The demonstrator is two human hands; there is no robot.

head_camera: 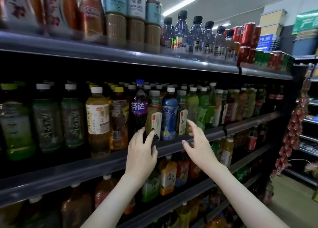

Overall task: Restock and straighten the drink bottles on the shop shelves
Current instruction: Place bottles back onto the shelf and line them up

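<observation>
just left grip near purple bottle

Dim aisle, ceiling tube light glaring, blurred warped edges.

hands: 2 | purple-label bottle: 1 | blue-label bottle: 1 | pale-blue-label coffee bottles: 3
</observation>
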